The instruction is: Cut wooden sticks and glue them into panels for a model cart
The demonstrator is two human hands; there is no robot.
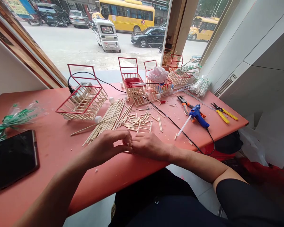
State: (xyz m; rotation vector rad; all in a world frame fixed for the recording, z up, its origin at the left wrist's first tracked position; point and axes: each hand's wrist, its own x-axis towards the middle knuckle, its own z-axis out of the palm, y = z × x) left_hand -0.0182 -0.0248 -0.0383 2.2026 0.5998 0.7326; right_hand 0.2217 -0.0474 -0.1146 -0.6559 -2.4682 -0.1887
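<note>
My left hand (112,142) and my right hand (150,146) meet near the front edge of the table. The left hand's thumb and index finger are pinched together; whatever they hold is hidden. My right hand is curled over a small ladder-like frame of wooden sticks (144,126), whose far end shows beyond the knuckles. A bit of pale wood peeks out below the fingertips. Just beyond the hands lie short cut sticks (134,121) and a pile of long wooden sticks (106,121).
Stick-built carts (82,97) with red rims stand along the back of the red table (104,179). At right lie a blue glue gun (197,115) with its cord, orange-handled pliers (186,102) and yellow-handled cutters (223,113). A phone (16,159) lies at left.
</note>
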